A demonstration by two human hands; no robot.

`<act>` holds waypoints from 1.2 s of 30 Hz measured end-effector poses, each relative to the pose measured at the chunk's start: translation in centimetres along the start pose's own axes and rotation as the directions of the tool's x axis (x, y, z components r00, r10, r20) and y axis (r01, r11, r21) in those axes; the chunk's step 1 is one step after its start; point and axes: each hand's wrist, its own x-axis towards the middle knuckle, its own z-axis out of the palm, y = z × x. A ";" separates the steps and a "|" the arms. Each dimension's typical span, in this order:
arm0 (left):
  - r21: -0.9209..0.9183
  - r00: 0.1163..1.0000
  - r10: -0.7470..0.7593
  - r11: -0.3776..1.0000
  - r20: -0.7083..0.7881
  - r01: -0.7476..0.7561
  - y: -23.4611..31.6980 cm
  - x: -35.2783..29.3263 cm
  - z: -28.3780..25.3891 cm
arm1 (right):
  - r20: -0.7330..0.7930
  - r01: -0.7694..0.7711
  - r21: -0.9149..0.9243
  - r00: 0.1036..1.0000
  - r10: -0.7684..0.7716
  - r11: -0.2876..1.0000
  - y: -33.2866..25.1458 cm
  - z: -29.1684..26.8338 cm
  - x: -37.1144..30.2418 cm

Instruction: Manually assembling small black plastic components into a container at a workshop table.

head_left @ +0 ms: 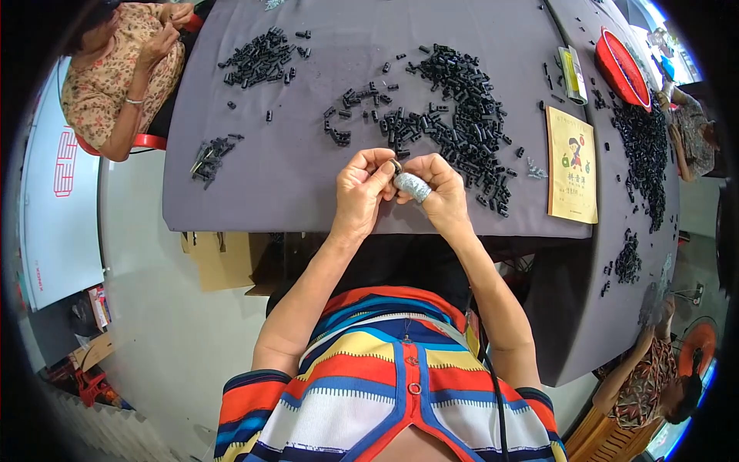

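Both my hands meet above the near edge of the grey-covered table (254, 185), thumbs and fingertips pinched together. My left hand (360, 189) is closed on a small dark part (396, 166), partly hidden by the fingers; its exact kind does not show. Close against it is my right hand (443, 191), its fingers also closed, with a silver-grey wrapping (412, 187) round one digit. Whether the right fingers grip the same part is hidden. Just beyond lies a large heap of short black cylindrical pieces (466, 100), with a looser cluster (339, 138) to its left.
Farther left are another black heap (262, 61) and a small pile with silvery bits (212, 160). A yellow booklet (571, 165) lies at right, near a red basket (622, 68) and more black pieces (643, 154). Other people sit around the table, one (127, 77) at far left.
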 end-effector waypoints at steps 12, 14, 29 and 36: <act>-0.014 0.981 -0.158 0.987 0.113 0.160 1.0 -0.1 -1.0 | 0.188 0.337 -0.556 0.941 -0.280 0.760 -1.2 -0.5 0.1; 0.000 0.971 -0.174 0.984 0.167 0.177 1.1 -0.1 -1.0 | 0.200 0.360 -0.530 0.933 -0.299 0.768 -1.2 -0.6 0.2; 0.041 0.943 -0.301 0.954 0.144 0.298 1.6 0.3 -0.6 | 0.186 0.314 -0.443 0.949 -0.256 0.840 -0.8 -1.0 0.3; 0.107 0.923 -0.353 0.934 0.153 0.339 2.0 0.2 -0.5 | 0.152 0.365 -0.478 0.930 -0.334 0.799 -0.6 -0.7 0.1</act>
